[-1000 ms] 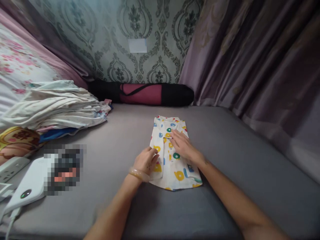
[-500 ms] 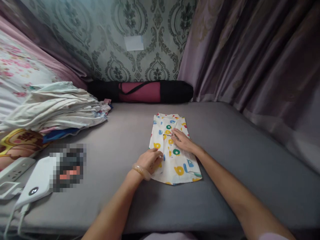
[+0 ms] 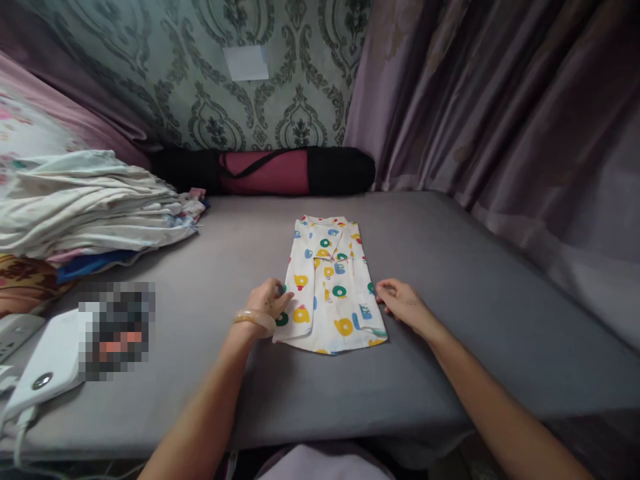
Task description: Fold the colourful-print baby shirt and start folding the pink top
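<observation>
A white shirt (image 3: 330, 313) printed with yellow, blue, green and red figures lies folded into a narrow strip, its collar at the far end. Both sides are turned in over the middle. At its left edge is my left hand (image 3: 267, 301), a pale bangle on the wrist; the thumb rests on top of the cloth and the other fingers curl at the edge. My right hand (image 3: 403, 303) pinches at the opposite edge with its fingers bent, their tips partly hidden.
Grey cloth covers the bed-like surface (image 3: 225, 373). On the left are a pile of pale clothes (image 3: 100, 207), a white power bank (image 3: 50, 363) with a cable, and a power strip (image 3: 17, 333). A black and maroon long bag (image 3: 265, 172) lies along the wall; curtains hang at right.
My right hand has moved off the shirt's middle to its right edge. My left hand has slid outward to the left edge. The view has shifted slightly.
</observation>
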Tool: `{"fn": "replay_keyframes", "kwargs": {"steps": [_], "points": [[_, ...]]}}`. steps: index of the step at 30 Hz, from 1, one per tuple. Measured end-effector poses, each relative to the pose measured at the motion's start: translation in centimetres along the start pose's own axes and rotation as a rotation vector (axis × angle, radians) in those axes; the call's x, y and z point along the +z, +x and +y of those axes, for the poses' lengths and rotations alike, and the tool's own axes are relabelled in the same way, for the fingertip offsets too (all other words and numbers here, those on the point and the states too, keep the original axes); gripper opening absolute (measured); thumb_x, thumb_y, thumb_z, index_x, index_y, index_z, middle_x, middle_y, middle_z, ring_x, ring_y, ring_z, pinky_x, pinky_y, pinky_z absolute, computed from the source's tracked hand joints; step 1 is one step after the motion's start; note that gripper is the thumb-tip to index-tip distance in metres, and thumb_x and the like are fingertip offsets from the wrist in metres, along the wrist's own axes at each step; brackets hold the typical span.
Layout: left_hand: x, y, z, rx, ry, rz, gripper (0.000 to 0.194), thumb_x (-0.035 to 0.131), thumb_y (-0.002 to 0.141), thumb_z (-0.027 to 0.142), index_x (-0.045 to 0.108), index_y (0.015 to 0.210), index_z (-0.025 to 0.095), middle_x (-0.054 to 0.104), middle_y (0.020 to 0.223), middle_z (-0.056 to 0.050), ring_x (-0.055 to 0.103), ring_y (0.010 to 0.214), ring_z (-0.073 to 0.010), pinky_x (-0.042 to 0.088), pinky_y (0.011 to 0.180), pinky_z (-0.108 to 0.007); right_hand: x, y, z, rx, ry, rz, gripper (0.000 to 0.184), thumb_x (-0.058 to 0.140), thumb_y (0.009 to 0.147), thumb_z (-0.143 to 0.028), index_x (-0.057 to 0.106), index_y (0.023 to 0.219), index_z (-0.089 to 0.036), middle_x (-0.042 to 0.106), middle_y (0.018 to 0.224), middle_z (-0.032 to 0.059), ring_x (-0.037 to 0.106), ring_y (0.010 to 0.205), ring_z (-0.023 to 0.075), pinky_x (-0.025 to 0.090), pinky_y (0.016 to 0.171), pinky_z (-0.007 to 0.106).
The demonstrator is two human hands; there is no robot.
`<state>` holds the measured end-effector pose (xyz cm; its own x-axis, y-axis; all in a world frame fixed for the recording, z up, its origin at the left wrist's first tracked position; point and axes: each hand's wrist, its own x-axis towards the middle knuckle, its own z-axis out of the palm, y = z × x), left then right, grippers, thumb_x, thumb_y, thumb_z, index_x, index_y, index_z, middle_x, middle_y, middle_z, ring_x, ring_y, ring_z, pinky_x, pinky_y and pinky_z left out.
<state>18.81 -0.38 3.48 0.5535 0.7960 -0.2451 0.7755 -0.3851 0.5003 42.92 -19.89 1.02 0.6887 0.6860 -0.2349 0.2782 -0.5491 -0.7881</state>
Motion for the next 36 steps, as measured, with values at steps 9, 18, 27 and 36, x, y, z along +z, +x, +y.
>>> {"fn": "replay_keyframes", "kwargs": {"steps": [9, 18, 27, 36], "points": [[0.3, -0.3, -1.2, 0.072, -0.337, -0.204, 0.056, 0.059, 0.079, 0.038, 0.041, 0.126, 0.015, 0.055, 0.065, 0.004, 0.056, 0.059, -0.0132, 0.045, 0.054, -0.024, -0.2, -1.9, -2.0, 0.021, 0.151, -0.196, 0.048, 0.044, 0.087, -0.047, 0.043, 0.128, -0.021, 0.047, 0.049, -0.0087, 0.038, 0.032, 0.0085, 0.021, 0.028, 0.016], [-0.9, -0.4, -3.5, 0.567, -0.272, -0.19, 0.037, 0.034, 0.091, 0.025, 0.057, 0.119, 0.02, 0.062, 0.098, -0.007, 0.057, 0.085, -0.0152, 0.047, 0.08, -0.029, -2.4, -1.6, -0.1, -0.523, -0.24, -0.253, 0.045, 0.039, 0.081, -0.012, 0.058, 0.12, -0.022, 0.064, 0.109, 0.0062, 0.061, 0.092, 0.0182, 0.05, 0.084, 0.033], [-1.1, 1.4, -3.7, 0.895, 0.263, -0.013, 0.036, 0.044, 0.086, 0.014, 0.067, 0.11, 0.03, 0.05, 0.128, -0.009, 0.044, 0.115, -0.0281, 0.038, 0.097, -0.047, -2.0, -0.3, 0.4, -0.977, -0.588, -0.132, 0.04, 0.037, 0.093, -0.013, 0.057, 0.125, -0.026, 0.054, 0.13, 0.0081, 0.045, 0.122, 0.0236, 0.038, 0.103, 0.048], [-1.2, 1.3, -3.8, 1.037, 0.05, -0.243, 0.035, 0.042, 0.091, 0.019, 0.057, 0.123, 0.023, 0.056, 0.127, -0.01, 0.051, 0.119, -0.0198, 0.04, 0.103, -0.034, -2.7, -0.5, 0.9, -0.79, -0.531, -0.152, 0.033, 0.041, 0.094, -0.028, 0.059, 0.122, -0.026, 0.06, 0.119, 0.009, 0.058, 0.107, 0.0221, 0.047, 0.092, 0.04]]}}
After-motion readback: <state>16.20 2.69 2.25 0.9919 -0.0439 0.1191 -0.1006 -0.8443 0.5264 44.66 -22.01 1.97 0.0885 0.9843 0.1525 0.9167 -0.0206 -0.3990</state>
